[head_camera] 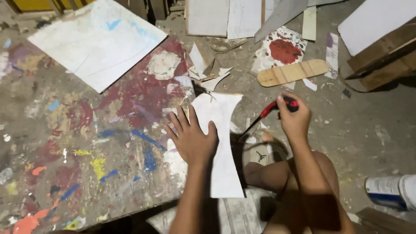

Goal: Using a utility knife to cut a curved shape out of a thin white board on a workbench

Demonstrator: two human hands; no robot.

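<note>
**White cut-out pinned at the bench edge, knife at its side**

The white cut-out [221, 143], waisted in the middle, lies at the right edge of the paint-spattered board [78, 143] and overhangs it toward the person. The left hand [193, 138] lies flat on it, fingers spread, gripping nothing. The right hand [294, 119] is clenched around a red-and-black utility knife [271, 112], whose blade slants down to the cut-out's right edge. A rounded wooden strip [292, 72] lies well apart on the floor beyond, near white offcuts [208, 71].

A paint-splattered board [78, 143] carries a white sheet [97, 41], a waisted white cutout [221, 143] and offcuts [208, 71]; the floor [364, 125] bears a plywood strip [292, 72].
</note>
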